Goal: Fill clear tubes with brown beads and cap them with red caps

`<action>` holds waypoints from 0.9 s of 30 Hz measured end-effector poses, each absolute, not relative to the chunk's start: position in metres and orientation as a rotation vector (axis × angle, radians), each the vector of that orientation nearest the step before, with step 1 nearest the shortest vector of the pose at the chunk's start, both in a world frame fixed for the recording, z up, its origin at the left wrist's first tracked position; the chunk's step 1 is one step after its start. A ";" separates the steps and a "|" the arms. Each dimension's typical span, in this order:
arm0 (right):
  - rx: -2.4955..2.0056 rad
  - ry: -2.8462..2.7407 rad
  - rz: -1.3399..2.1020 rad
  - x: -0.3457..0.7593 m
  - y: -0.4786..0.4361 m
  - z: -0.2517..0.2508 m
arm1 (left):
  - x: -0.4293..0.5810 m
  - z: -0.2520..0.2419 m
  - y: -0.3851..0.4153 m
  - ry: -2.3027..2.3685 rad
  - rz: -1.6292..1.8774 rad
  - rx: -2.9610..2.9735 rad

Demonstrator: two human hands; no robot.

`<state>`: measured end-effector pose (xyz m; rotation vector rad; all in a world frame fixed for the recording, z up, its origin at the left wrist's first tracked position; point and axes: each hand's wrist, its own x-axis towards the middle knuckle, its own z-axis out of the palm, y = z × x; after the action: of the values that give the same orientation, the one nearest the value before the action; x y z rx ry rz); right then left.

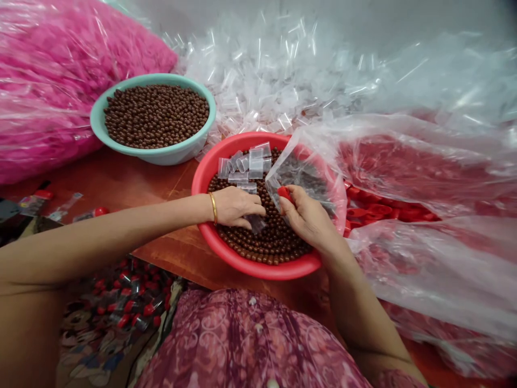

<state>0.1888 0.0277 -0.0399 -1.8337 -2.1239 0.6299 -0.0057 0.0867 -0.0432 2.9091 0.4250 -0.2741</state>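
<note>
My left hand, a gold bangle at its wrist, is closed on a clear plastic tube low over brown round beads. The beads fill much of a red basin. In my right hand a red plastic cap is pinched between thumb and fingers, above the basin's right half. Several loose clear tubes lie on the beads beyond my left hand. A clear plastic bag drapes over the basin's right rim, next to my right hand.
A pale green basin of brown beads stands behind left, beside a bag of pink pieces. Clear tubes pile up at the back. Red caps show in the bag at right. Capped tubes lie below the table edge.
</note>
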 end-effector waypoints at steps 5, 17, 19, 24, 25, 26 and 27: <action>-2.160 -2.416 0.496 0.179 0.025 -0.032 | 0.003 -0.040 0.081 0.412 -0.435 2.829; -2.065 -2.216 0.477 0.190 0.024 -0.040 | 0.018 -0.041 0.095 1.125 -0.613 2.362; -1.978 -2.130 0.474 0.194 0.024 -0.045 | 0.034 -0.044 0.090 1.149 -0.567 2.365; -1.891 -1.886 0.548 0.200 0.025 -0.051 | 0.070 -0.056 0.079 1.195 -0.361 2.318; -1.889 -1.846 0.574 0.200 0.026 -0.052 | 0.073 -0.059 0.079 1.187 -0.326 2.293; -1.887 -1.807 0.596 0.201 0.026 -0.052 | 0.074 -0.062 0.080 1.173 -0.273 2.250; -1.880 -1.771 0.612 0.202 0.026 -0.053 | 0.073 -0.065 0.081 1.150 -0.199 2.184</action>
<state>0.2016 0.0261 -0.0532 -1.8796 -1.7712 0.6123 0.0727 0.0806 -0.0654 2.1836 1.1498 -0.1989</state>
